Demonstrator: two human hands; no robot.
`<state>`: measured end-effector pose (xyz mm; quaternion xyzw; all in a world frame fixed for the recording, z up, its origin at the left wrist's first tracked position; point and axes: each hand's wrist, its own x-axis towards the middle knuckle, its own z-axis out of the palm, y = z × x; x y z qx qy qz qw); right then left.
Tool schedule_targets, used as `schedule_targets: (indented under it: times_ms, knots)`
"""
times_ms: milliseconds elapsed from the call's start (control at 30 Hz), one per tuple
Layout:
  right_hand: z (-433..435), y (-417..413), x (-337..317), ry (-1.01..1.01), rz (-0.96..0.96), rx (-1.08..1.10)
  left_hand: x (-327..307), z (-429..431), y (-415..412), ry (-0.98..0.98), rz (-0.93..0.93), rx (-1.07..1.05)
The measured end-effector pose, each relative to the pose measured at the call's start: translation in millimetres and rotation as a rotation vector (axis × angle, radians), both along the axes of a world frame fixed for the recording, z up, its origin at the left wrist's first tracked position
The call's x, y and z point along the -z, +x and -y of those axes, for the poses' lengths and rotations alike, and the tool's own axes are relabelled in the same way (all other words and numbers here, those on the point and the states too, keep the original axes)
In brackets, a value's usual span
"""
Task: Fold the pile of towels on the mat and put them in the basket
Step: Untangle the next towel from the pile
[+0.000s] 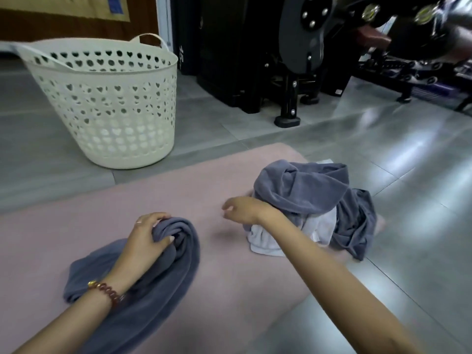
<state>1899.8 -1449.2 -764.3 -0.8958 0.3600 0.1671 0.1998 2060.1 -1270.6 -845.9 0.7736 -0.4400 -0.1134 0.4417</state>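
From the head camera: black gym equipment [293,47] fills the far edge from 12 to 2 o'clock, hard metal frames and a round bolted plate, standing on glossy grey floor tiles [383,149]. At 10 o'clock the basket [115,106] stands on the tiles just off the mat, cream plastic, tapered, punched with heart-shaped holes, loop handles at the rim. The way from mat to basket is bare tile.

The pink mat [178,195] is smooth and flat. At 3 o'clock sits the pile of towels [306,192], crumpled soft grey terry over a white towel [268,241], spilling past the mat's edge onto the tiles.

The left hand [146,235] at 7 o'clock grips the bunched end of a grey towel [173,264], fingers curled round the thick roll; the rest lies on the mat. A beaded bracelet [107,290] is on that wrist. The right hand [242,209] hovers just beside the pile, fingers loosely curled and holding nothing.
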Motion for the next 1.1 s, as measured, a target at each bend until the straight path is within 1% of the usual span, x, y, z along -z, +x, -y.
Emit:
schedule_targets:
  times_ms: [33, 67, 100, 133, 167, 200, 267, 300, 333, 367, 400, 433, 467, 500, 567, 600, 633, 667, 700, 767, 800, 867, 933, 967, 1000, 1033, 1067, 1100]
  knots:
    - [-14, 8, 5, 0.055, 0.171, -0.038, 6, -3, 1, 0.065, -0.044, -0.020]
    - [-28, 15, 15, 0.151, 0.301, -0.068, 11, -6, 2, 0.137, -0.106, -0.030]
    - [-40, 21, 28, 0.260, 0.376, -0.081, 16, -10, 2, 0.222, -0.185, -0.033]
    - [-50, 27, 46, 0.342, 0.386, -0.086, 21, -16, 3, 0.313, -0.224, -0.027]
    - [-58, 32, 64, 0.376, 0.348, -0.091, 25, -23, 6, 0.425, -0.165, -0.008]
    - [-64, 36, 81, 0.378, 0.295, -0.090, 30, -31, 8, 0.551, -0.024, 0.026]
    - [-72, 38, 109, 0.336, 0.232, -0.055, 47, -50, 14, 0.762, 0.238, 0.120]
    - [-74, 37, 120, 0.290, 0.234, -0.035, 55, -60, 16, 0.834, 0.313, 0.146]
    - [-76, 36, 128, 0.206, 0.248, -0.035, 62, -68, 18, 0.839, 0.359, 0.138]
    - [-76, 34, 133, 0.098, 0.263, -0.053, 70, -75, 23, 0.765, 0.374, 0.105]
    - [-74, 34, 136, 0.002, 0.286, -0.069, 70, -79, 27, 0.649, 0.392, 0.056]
    - [-70, 35, 135, -0.062, 0.336, -0.070, 65, -80, 31, 0.553, 0.366, -0.006]
    - [-66, 36, 131, -0.083, 0.409, -0.053, 53, -80, 36, 0.461, 0.312, -0.062]
    - [-62, 39, 123, -0.065, 0.512, -0.004, 39, -78, 41, 0.363, 0.170, -0.097]
    - [-57, 47, 95, 0.011, 0.761, 0.147, 3, -69, 47, 0.105, -0.326, -0.067]
    - [-54, 54, 77, 0.007, 0.849, 0.200, -17, -65, 49, -0.010, -0.518, -0.026]
    - [-51, 59, 57, -0.026, 0.922, 0.236, -35, -61, 52, -0.113, -0.648, 0.045]
    - [-48, 63, 35, -0.062, 0.998, 0.256, -51, -58, 53, -0.190, -0.698, 0.128]
    - [-46, 68, 15, -0.073, 1.081, 0.266, -64, -56, 55, -0.231, -0.701, 0.213]
    - [-40, 76, -20, -0.084, 1.207, 0.271, -75, -51, 55, -0.205, -0.631, 0.303]
    - [-36, 80, -30, -0.107, 1.228, 0.289, -68, -49, 57, -0.125, -0.546, 0.310]
    - [-24, 87, -34, -0.145, 1.247, 0.387, -40, -46, 57, 0.093, -0.266, 0.296]
    - [-15, 87, -24, -0.118, 1.256, 0.512, -2, -52, 61, 0.309, -0.030, 0.216]
    - [-11, 86, -15, -0.090, 1.221, 0.547, 13, -57, 64, 0.373, 0.008, 0.155]
    - [-8, 83, -3, -0.071, 1.135, 0.548, 26, -62, 69, 0.419, 0.006, 0.089]
    - [-8, 79, 11, -0.053, 1.007, 0.521, 34, -66, 72, 0.451, -0.014, 0.001]
    - [-10, 74, 27, -0.038, 0.870, 0.475, 36, -68, 74, 0.449, -0.075, -0.094]
    - [-14, 69, 41, -0.017, 0.762, 0.419, 35, -69, 74, 0.399, -0.202, -0.176]
